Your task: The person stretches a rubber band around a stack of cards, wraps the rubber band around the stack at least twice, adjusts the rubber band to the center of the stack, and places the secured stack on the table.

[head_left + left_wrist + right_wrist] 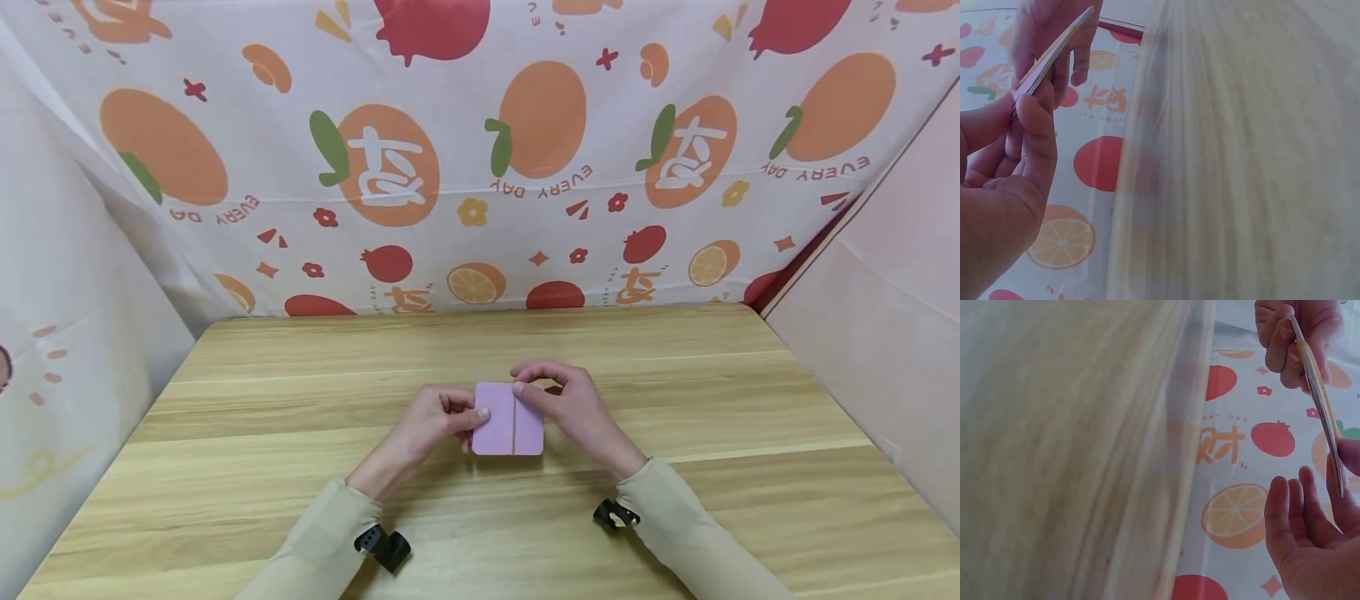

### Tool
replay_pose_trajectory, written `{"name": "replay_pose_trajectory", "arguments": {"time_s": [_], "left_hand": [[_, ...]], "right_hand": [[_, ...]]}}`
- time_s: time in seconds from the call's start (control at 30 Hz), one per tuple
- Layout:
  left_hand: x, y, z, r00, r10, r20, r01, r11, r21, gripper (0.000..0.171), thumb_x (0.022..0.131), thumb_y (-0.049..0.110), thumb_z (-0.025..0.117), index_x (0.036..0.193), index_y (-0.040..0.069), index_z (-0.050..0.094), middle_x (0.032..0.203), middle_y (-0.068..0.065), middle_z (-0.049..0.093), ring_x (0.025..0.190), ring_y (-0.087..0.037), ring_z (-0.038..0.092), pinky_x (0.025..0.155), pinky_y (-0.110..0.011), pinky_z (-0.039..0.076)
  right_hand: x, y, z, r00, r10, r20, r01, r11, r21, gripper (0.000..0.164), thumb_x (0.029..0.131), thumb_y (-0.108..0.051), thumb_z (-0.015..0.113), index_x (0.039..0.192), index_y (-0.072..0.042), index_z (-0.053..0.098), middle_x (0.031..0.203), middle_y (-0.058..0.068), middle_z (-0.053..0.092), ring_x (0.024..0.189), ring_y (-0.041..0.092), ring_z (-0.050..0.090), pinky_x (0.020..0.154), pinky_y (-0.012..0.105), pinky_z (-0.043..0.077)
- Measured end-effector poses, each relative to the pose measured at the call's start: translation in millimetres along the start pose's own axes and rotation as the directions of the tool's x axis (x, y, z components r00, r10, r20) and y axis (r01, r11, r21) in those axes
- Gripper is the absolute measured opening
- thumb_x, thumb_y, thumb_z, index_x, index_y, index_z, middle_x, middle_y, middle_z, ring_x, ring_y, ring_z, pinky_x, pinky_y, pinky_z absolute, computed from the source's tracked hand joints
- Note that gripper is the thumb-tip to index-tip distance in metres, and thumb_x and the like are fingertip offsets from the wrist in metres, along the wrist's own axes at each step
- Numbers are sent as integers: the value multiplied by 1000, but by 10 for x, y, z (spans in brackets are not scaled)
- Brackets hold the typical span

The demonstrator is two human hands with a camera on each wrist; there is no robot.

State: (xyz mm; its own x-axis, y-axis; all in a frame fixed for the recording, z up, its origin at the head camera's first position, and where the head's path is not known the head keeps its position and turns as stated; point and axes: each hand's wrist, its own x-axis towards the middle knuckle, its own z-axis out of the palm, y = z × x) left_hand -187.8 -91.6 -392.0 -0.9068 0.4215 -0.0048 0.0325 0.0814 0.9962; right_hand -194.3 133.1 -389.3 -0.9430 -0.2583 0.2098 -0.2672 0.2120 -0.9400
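A thin pink square notepad [495, 429] with rounded corners is held up over the table between both hands. A narrow yellowish-brown band [513, 425] runs down its face, right of the middle. The left hand [435, 421] pinches its left side, thumb on the front and fingers behind. At the upper right, the right hand [573, 408] pinches it, the thumb tip beside the band's top end. Seen edge-on in the left wrist view, the notepad [1047, 59] shows layered edges. In the right wrist view several fingers of the right hand [1316, 544] extend away from it.
A wood-grain table [300, 400] lies under the hands. Behind it hangs a white cloth [465, 242] printed with fruit, and pale cloth walls [82, 250] stand at both sides. Black wrist straps [382, 547] sit on the beige sleeves.
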Motion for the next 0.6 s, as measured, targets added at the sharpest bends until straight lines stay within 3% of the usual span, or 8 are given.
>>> {"name": "replay_pose_trajectory", "arguments": {"time_s": [0.3,0.4,0.6], "left_hand": [[17,10,7,998,47,48,-51,995,82,16,90,4,66,83,-10,66,65,-5,62,53,-13,54,52,-29,48],[42,-16,8,999,31,41,-34,998,61,17,91,4,66,84,-11,66,64,-5,61,52,-13,54,52,-27,47],[79,-37,-38,1000,-23,-12,23,1000,-15,16,92,5,64,92,-11,67,69,-4,64,54,-12,54,56,-25,47]], "right_hand": [[45,1,35,998,53,23,-53,999,-13,18,92,-27,71,97,-11,77,110,1,71,108,17,62,86,32,46],[52,-3,44,997,71,9,-71,997,-10,21,93,-28,70,100,-10,77,109,1,72,107,17,63,87,31,44],[61,-12,64,995,102,-19,-101,994,34,26,97,-27,64,111,-7,73,107,6,70,94,20,61,76,28,50]]}}
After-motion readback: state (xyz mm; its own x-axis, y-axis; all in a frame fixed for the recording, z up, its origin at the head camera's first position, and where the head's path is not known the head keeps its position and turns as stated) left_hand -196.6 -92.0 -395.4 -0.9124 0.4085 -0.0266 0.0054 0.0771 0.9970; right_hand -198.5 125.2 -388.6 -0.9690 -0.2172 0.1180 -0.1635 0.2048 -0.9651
